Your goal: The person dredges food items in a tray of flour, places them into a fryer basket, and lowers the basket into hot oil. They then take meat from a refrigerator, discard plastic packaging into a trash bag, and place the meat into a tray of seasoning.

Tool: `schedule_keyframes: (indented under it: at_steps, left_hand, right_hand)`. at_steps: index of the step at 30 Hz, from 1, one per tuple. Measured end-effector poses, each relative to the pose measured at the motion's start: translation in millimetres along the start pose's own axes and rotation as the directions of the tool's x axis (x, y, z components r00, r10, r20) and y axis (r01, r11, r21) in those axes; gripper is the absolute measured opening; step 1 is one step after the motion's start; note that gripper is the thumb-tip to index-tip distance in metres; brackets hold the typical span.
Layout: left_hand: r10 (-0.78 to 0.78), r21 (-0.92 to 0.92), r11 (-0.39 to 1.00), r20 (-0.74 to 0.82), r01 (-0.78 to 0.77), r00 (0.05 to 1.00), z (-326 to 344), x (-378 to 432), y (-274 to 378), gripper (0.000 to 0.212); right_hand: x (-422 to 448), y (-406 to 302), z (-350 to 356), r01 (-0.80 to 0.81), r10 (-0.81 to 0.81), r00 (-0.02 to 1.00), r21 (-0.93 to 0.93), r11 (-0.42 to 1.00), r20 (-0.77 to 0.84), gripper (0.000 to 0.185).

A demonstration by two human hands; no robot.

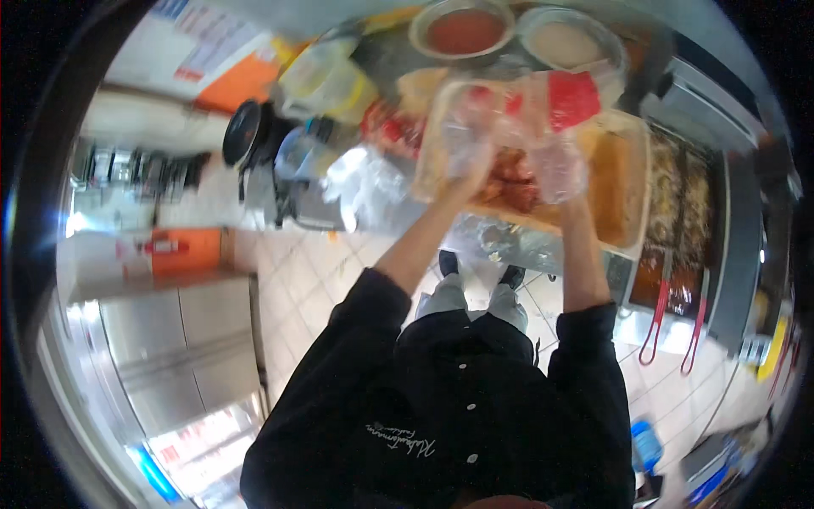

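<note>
My left hand (469, 143) and my right hand (558, 167) are both in thin clear plastic gloves, blurred by motion. Between them they grip a clear plastic bag (531, 108) with red patches; its contents are too blurred to name. Below the bag is a large, shallow, pale tray (641, 184). Reddish pieces of food, seemingly meat (512, 181), lie in its middle, and an orange-brown coating or liquid (609, 184) covers its right part. My fingers are hard to make out through the gloves and the blur.
Behind the tray stand a bowl of red powder or sauce (467, 32) and a bowl of pale contents (566, 44). A crumpled white plastic bag (365, 181) lies left. At right is a fryer (683, 191) with red-handled baskets (662, 318). Yellowish containers (331, 83) stand back left.
</note>
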State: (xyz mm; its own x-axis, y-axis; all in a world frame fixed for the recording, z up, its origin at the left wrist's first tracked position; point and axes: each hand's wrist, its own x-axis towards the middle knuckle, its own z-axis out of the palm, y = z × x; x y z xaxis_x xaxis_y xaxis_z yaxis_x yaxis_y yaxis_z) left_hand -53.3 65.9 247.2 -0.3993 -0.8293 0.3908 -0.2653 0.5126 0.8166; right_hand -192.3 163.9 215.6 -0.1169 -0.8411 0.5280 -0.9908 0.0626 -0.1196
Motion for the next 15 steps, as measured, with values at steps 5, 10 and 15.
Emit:
schedule_keyframes:
  at_steps: [5, 10, 15]
  left_hand:
    - [-0.261, 0.211, 0.951, 0.160, 0.225, 0.952, 11.5, -29.7, 1.3, 0.059]
    - [-0.095, -0.062, 0.992, 0.191, 0.108, 0.977, -38.6, -42.0, 4.6, 0.048]
    - [-0.306, -0.600, 0.690, 0.266, 0.405, 0.914, -119.0, -60.3, -35.9, 0.029]
  right_hand:
    - [35.2, -28.6, -23.1, -0.270, 0.640, 0.698, 0.946, -0.182, 0.322, 0.031]
    - [10.9, 2.6, 20.5, 0.039, 0.264, 0.962, 0.992, 0.124, -0.071, 0.029]
    - [39.4, -98.0, 18.3, 0.196, -0.262, 0.965, 0.756, 0.624, -0.034, 0.027]
